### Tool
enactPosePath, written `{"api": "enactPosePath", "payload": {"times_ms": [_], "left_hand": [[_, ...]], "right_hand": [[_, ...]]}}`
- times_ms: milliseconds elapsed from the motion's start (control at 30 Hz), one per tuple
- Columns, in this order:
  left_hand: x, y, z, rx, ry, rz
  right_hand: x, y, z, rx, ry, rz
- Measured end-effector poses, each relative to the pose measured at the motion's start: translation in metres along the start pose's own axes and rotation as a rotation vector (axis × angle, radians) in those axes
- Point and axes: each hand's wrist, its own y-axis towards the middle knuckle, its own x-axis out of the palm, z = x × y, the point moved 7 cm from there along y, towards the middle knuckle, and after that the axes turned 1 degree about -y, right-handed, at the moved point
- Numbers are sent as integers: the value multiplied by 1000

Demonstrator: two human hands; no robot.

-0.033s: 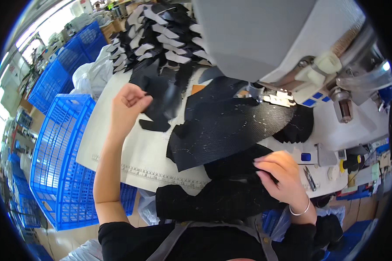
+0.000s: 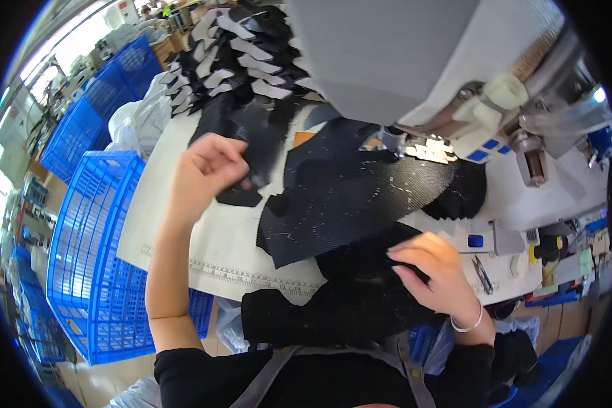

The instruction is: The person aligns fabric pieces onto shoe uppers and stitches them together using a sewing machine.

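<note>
My left hand [image 2: 214, 168] is raised over loose black cut pieces [image 2: 264, 132] on the left of the pale work table. Its fingers are curled and the thumb lies close to them; anything between them is too blurred to make out. My right hand [image 2: 435, 272] hovers by the near table edge, thumb and fingers apart, holding nothing visible. Beside it, a large black textured sheet [image 2: 330, 211] reaches from the table's middle to beneath the lit metal foot of a grey sewing machine [image 2: 374, 54]. More black material [image 2: 333, 313] drapes over my lap.
A blue crate [image 2: 92, 258] stands left of the table, with a white bag [image 2: 139, 122] behind it. Black and light grey cut pieces [image 2: 258, 58] are heaped at the back. Thread snips [image 2: 483, 274] lie at the right, and a ruler strip [image 2: 251, 272] runs along the front edge.
My left hand has moved slightly right and nearer to me, and now covers part of the loose black pieces. My right hand has shifted a little left.
</note>
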Motion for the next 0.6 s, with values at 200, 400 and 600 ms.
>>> {"api": "enactPosePath", "payload": {"times_ms": [200, 400, 600], "left_hand": [[128, -14, 52, 36, 7, -386], [141, -7, 47, 241, 362, -250], [148, -10, 52, 425, 431, -312]], "right_hand": [[17, 31, 16, 236, 564, 27], [19, 33, 29, 289, 733, 154], [23, 31, 32, 382, 834, 159]]}}
